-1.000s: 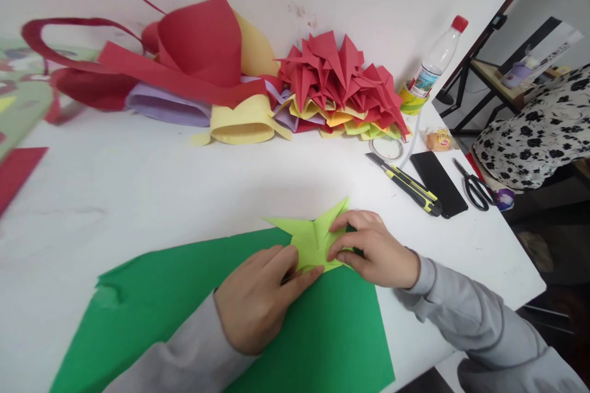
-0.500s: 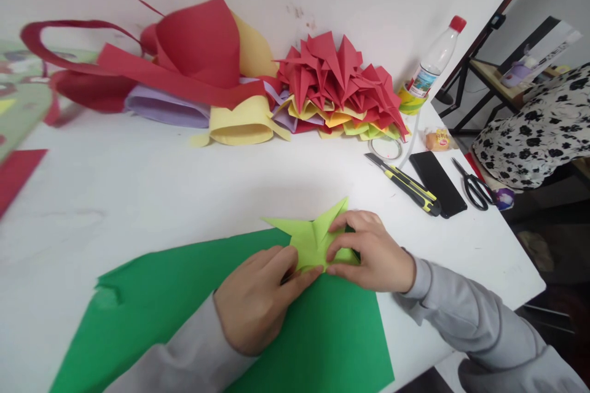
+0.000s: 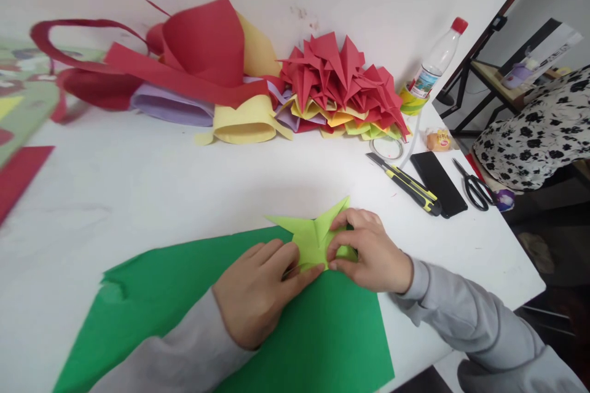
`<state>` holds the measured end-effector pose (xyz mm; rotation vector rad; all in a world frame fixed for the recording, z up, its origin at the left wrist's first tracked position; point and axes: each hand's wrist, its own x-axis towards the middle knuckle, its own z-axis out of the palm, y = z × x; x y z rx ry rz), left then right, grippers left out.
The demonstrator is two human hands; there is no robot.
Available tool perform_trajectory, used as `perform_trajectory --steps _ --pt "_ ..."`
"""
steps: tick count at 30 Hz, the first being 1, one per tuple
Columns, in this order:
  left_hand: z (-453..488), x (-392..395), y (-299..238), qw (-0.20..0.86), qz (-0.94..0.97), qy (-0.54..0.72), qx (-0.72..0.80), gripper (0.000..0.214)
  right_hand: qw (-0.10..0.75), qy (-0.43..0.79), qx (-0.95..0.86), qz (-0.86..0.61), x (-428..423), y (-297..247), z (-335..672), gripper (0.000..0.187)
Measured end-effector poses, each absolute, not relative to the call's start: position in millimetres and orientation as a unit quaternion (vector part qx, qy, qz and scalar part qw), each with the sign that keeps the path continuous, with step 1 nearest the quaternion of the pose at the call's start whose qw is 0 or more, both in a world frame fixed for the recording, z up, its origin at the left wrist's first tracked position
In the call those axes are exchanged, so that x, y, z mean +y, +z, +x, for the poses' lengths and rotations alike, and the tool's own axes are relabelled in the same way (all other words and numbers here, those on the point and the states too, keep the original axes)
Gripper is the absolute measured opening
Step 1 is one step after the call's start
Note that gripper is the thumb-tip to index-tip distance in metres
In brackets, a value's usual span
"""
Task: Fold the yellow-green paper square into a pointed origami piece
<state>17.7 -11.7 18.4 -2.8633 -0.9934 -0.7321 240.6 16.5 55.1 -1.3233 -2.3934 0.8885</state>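
A light green folded paper [image 3: 308, 244] with two pointed tips lies over the far edge of a large dark green sheet [image 3: 332, 331]. My left hand [image 3: 258, 288] grips its near left edge, with the thumb stretched along the bottom fold and the fingers curled. On the right side, my right hand [image 3: 366, 252] pinches the same paper between thumb and fingers close to the near edge. Both hands are closed, and their tips almost meet at the middle of the bottom fold. Part of the paper is hidden under the fingers.
Behind are red folded paper spikes [image 3: 338, 67] and rolled red paper [image 3: 203, 43]. A plastic bottle [image 3: 436, 64] stands at the back right. A utility knife [image 3: 408, 187], a black phone-like slab [image 3: 437, 184] and scissors [image 3: 474, 184] lie on the right. Beyond the table is a person in patterned clothing [image 3: 537, 129].
The view has shifted slightly. My right thumb and fingers have drawn a little closer together at the near fold; the left hand keeps its hold.
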Motion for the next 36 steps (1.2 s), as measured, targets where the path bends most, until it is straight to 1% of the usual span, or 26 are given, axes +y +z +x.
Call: perform_trajectory --steps 3,5,21,24,28,33,36 --pt "21.7 -17.1 22.9 0.093 -0.919 -0.227 -0.309 0.037 0.135 0.308 -0.821 -0.462 15.8 56.5 238.2 0.011" --pt "24.1 -21.6 23.5 0.109 -0.919 -0.229 -0.301 0.038 0.139 0.306 -0.82 -0.464 15.5 57.0 237.6 0.012" --pt "23.3 -29.9 27.9 0.059 -0.93 -0.203 -0.3 0.039 0.142 0.301 -0.824 -0.458 14.4 55.0 239.1 0.012" --pt "20.2 -29.6 31.5 0.05 -0.932 -0.204 -0.296 0.037 0.144 0.305 -0.823 -0.457 14.2 55.2 239.7 0.012" --pt "13.1 -29.8 31.3 0.034 -0.928 -0.217 -0.301 0.036 0.141 0.311 -0.823 -0.454 14.4 55.3 240.5 0.012" --pt "6.5 -27.1 23.7 0.048 -0.923 -0.236 -0.299 0.035 0.14 0.312 -0.822 -0.456 15.2 55.0 240.8 0.011" --pt "-0.5 -18.6 18.1 0.019 -0.916 -0.269 -0.296 0.037 0.139 0.313 -0.824 -0.452 15.4 54.4 241.0 0.011"
